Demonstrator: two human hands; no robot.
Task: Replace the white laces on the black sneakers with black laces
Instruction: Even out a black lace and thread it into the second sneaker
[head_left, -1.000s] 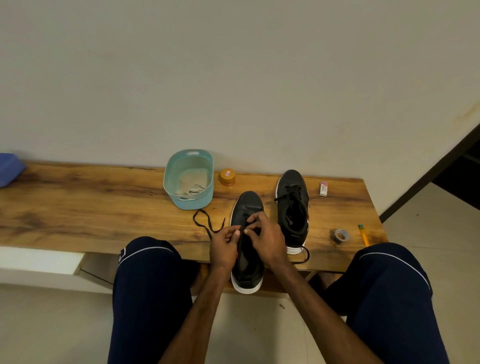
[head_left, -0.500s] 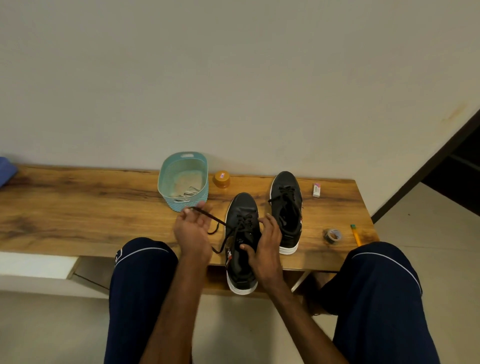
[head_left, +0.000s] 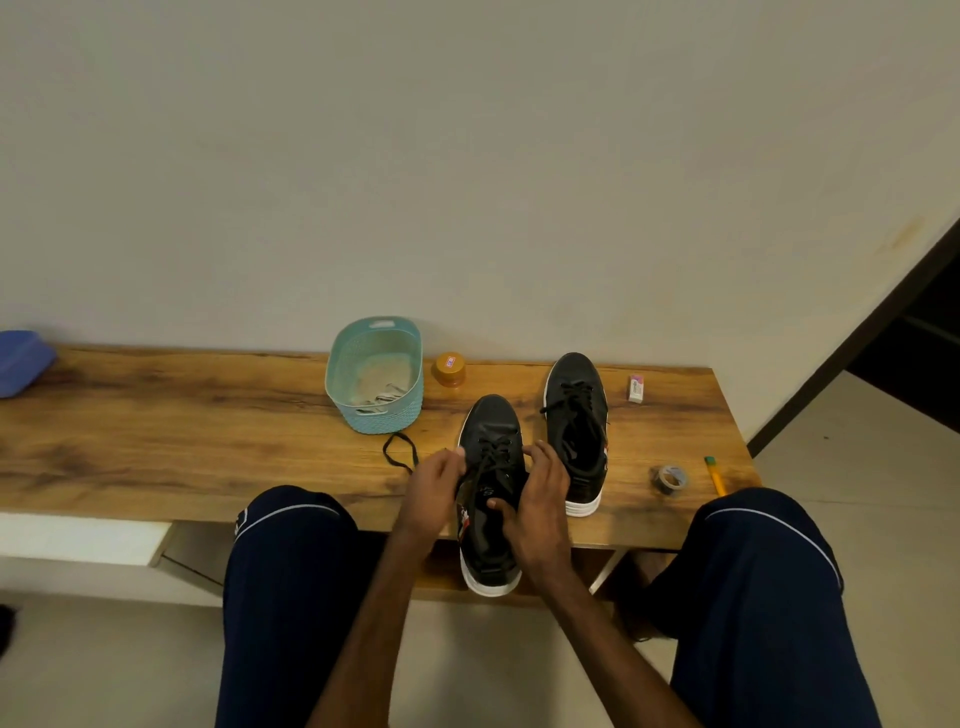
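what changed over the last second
The left hand had pulled the black lace out toward the basket; it is now back beside the near sneaker, still pinching the lace. The right hand keeps gripping that sneaker. The far sneaker and basket stayed put.

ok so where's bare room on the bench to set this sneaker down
Widest bare wood: between the blue container and the teal basket. A smaller strip lies between the far sneaker, eraser and tape roll. Crowded: basket, orange jar, loose lace and near sneaker.
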